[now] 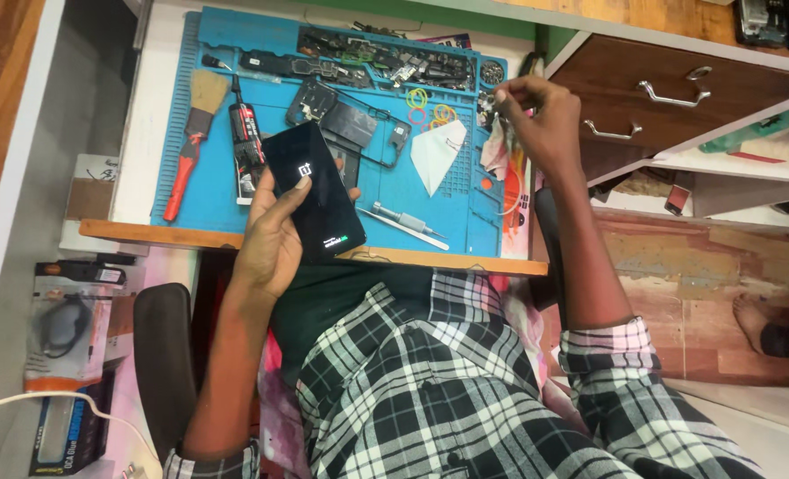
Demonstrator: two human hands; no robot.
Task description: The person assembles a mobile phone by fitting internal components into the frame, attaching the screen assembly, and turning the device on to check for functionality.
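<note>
A person in a black-and-white checked shirt point(465, 390) sits at a repair desk point(146, 115), seen from a head-worn camera looking down. The left hand point(275, 235) is closed around a black smartphone point(313, 189), gripping it from below with the thumb laid across the dark glass, just above the desk's near wooden edge; a small logo glows on the screen and a line of light shows at its lower end. The right hand point(541, 120), at about 2 o'clock from the phone, is pinched narrow, fingertips drawn together on something too small to make out, beside a crumpled pinkish cloth point(497, 155) at the right edge of a blue work mat point(208, 191). On the mat, at 10 o'clock from the phone, lie a red-handled brush point(195, 133) and a dark glue tube point(246, 133). At 12 o'clock sit dismantled phone frames and parts point(359, 62). At 1 o'clock, coloured rubber bands point(430, 108) lie just above a white triangular pick point(436, 153). A slim metal screwdriver point(408, 223) rests at 3 o'clock, near the mat's lower edge. Brown drawers with metal handles point(670, 93) stand to the right of the desk, and another person's bare foot point(754, 319) shows on the floor at far right.
</note>
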